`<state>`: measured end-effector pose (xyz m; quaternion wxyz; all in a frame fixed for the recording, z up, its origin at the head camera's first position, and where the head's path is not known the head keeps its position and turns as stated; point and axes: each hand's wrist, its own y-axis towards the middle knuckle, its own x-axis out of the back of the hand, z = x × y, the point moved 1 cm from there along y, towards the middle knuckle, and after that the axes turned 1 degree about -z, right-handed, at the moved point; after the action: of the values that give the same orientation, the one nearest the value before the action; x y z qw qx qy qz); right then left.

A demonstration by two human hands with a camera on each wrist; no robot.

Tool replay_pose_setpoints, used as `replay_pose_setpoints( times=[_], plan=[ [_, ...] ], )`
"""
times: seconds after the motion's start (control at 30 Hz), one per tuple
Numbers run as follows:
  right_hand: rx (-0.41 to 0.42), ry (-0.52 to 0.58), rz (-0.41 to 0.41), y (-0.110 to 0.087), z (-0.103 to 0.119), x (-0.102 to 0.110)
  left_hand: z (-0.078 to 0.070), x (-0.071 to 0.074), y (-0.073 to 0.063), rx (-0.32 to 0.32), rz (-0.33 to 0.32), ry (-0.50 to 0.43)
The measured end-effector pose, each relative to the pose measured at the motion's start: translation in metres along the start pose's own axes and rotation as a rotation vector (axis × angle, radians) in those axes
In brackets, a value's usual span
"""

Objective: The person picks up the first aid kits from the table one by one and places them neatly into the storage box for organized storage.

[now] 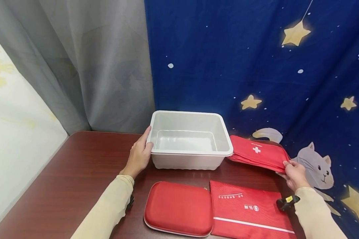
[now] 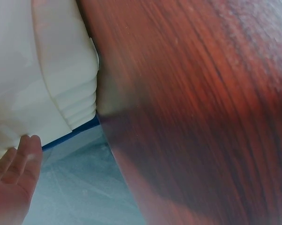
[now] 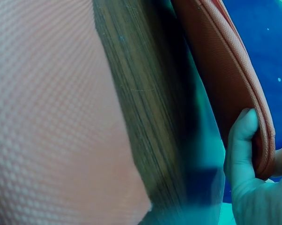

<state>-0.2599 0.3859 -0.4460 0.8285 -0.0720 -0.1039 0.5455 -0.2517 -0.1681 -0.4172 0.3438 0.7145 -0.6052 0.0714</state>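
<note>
An uncovered white plastic bin (image 1: 186, 162) stands toward the back of the table. My left hand (image 1: 139, 155) holds its left side, the thumb at the rim near the front corner; in the left wrist view the fingers (image 2: 27, 161) lie along the outer wall. My right hand (image 1: 295, 173) pinches the right end of a red first-aid pouch (image 1: 245, 151) with a white cross. The pouch's left end is right at the bin's right side. In the right wrist view a finger (image 3: 244, 140) presses the underside of the pouch (image 3: 225, 61).
Nearer me lie a red hard-shell zip case (image 1: 179, 209) and a flat red fabric pouch (image 1: 248, 207) with white print, side by side on the dark wood table (image 1: 86, 176). A blue star-patterned curtain (image 1: 197, 59) and a grey curtain (image 1: 113, 66) hang behind.
</note>
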Motion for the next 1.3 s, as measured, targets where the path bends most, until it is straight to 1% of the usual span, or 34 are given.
replay_pose_setpoints(
  times=[0.4, 0.63, 0.8, 0.97, 1.3],
  plan=[
    [-0.013, 0.045, 0.004, -0.002, 0.008, 0.0, 0.0, 0.0, 0.0, -0.007, 0.002, 0.003],
    [-0.024, 0.127, 0.015, -0.004, 0.017, 0.0, 0.001, -0.001, 0.0, -0.008, -0.003, 0.003],
    [-0.041, 0.192, -0.012, -0.007, 0.027, -0.004, 0.001, 0.0, 0.0, -0.01, -0.004, 0.003],
    [-0.031, 0.255, -0.041, -0.011, 0.035, -0.004, 0.001, 0.001, 0.0, -0.01, 0.0, 0.004],
    [-0.042, 0.348, -0.052, -0.016, 0.051, -0.001, 0.001, 0.001, -0.001, -0.002, 0.006, 0.005]
  ],
)
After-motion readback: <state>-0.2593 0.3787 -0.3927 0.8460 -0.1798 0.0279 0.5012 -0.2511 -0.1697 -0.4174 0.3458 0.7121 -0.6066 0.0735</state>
